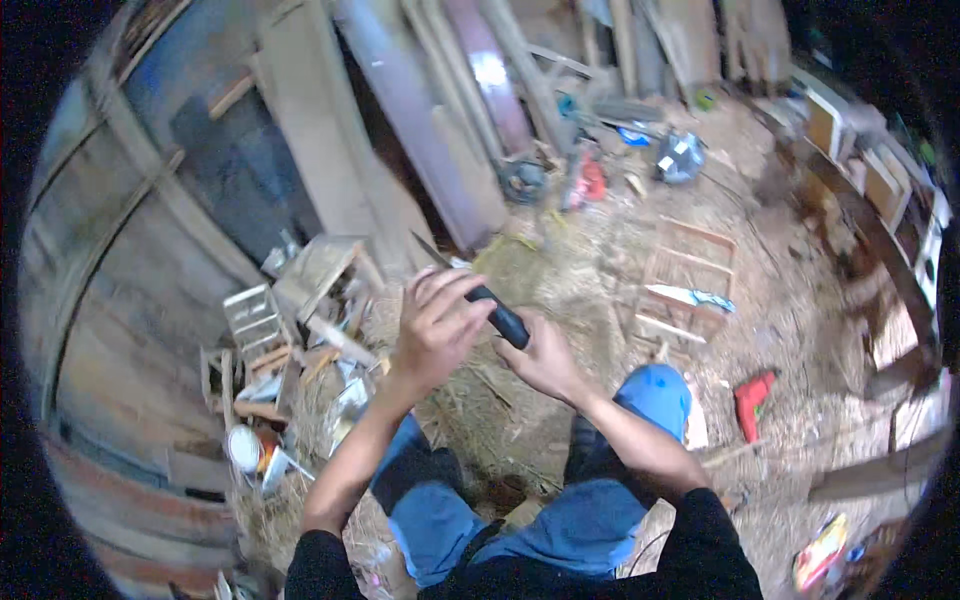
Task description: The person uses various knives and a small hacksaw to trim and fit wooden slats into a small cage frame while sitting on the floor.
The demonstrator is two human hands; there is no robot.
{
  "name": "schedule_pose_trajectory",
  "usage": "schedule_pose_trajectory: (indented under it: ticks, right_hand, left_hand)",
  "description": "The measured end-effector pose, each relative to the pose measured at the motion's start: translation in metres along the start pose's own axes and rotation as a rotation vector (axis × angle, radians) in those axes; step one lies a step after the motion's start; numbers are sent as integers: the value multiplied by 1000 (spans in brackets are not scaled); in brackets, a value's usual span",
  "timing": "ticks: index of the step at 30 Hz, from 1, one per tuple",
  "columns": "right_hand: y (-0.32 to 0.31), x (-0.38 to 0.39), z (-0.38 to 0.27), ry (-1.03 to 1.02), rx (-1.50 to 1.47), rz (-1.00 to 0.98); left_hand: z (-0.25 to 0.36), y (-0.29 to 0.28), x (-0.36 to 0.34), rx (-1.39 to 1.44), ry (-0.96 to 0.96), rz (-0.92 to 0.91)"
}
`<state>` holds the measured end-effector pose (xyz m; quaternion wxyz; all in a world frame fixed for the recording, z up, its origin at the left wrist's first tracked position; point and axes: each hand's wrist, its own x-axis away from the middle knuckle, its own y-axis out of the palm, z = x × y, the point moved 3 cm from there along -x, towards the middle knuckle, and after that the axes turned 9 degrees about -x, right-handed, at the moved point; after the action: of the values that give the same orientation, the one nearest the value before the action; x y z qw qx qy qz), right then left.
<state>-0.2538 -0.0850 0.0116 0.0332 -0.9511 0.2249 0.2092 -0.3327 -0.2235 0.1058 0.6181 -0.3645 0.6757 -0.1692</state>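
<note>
Held out in front of my body is a black-handled bladed tool point(507, 325), its narrow dark blade slanting up and to the left to a point. It looks like a knife, but blur hides the exact kind. My right hand point(550, 362) is closed around the lower end of the handle. Curled over the place where handle and blade meet are the fingers of my left hand point(437, 325), which hide much of the blade. My knees in blue trousers are on either side below the hands.
A small wooden frame point(690, 225) lies on the straw-strewn floor ahead, right. A red tool point(753, 402) rests beyond my right knee. Scrap wood and a low wooden stool point(312, 275) crowd the left. Boards point(415, 120) lean against the far wall.
</note>
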Motion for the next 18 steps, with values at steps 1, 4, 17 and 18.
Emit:
schedule_pose_trajectory:
  ticks: [1, 4, 17, 18]
  right_hand:
    - [-16, 7, -3, 133, 127, 28]
    - [-56, 21, 8, 247, 190, 173]
    - [-161, 33, 5, 60, -182, 712]
    - [-166, 40, 14, 142, -311, 828]
  left_hand:
    - [8, 13, -7, 40, -40, 17]
    - [31, 34, -38, 181, -211, -50]
    - [71, 124, -43, 959, -644, -85]
    - [81, 132, -47, 996, -644, -88]
